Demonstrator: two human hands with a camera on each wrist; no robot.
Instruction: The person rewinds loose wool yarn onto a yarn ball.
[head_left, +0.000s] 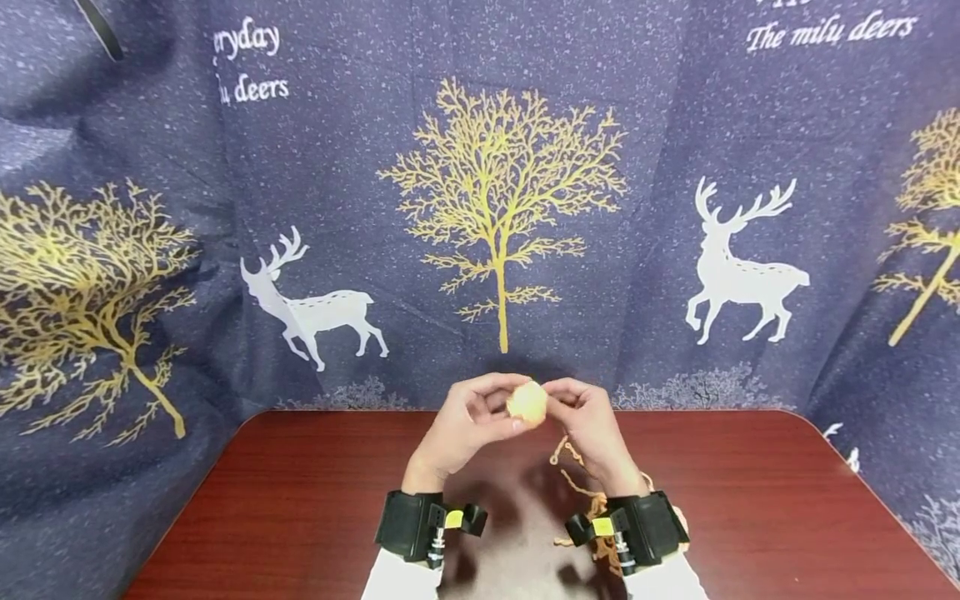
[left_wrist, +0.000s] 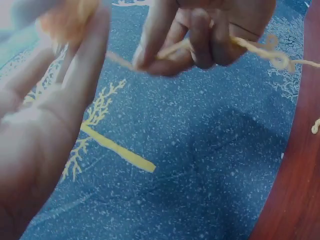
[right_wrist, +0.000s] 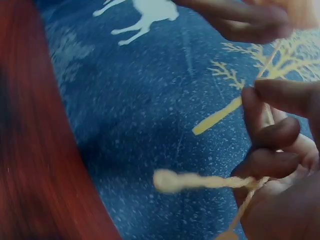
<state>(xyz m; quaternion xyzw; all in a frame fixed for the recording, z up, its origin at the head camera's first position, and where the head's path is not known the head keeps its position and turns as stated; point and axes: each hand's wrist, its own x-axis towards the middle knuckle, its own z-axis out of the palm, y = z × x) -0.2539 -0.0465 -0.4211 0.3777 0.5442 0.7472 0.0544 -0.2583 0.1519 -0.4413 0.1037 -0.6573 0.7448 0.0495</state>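
My left hand [head_left: 468, 425] holds a small pale orange ball of yarn [head_left: 528, 403] between its thumb and fingers, raised above the far half of the table. Close on the other side, my right hand [head_left: 597, 429] pinches the yarn strand [left_wrist: 120, 61] between thumb and forefinger. That strand runs from the ball into the right fingers. More of it passes through the curled lower fingers and hangs out, knotted or looped, in the right wrist view [right_wrist: 200, 181]. Below the right wrist, loose tangled yarn [head_left: 600, 507] lies on the table, partly hidden by the forearm.
The reddish-brown table [head_left: 300, 500] has rounded far corners. Behind it hangs a dark blue cloth [head_left: 555, 50] printed with yellow trees and white deer. Black camera bands [head_left: 408, 525] sit on both wrists, over white sleeves.
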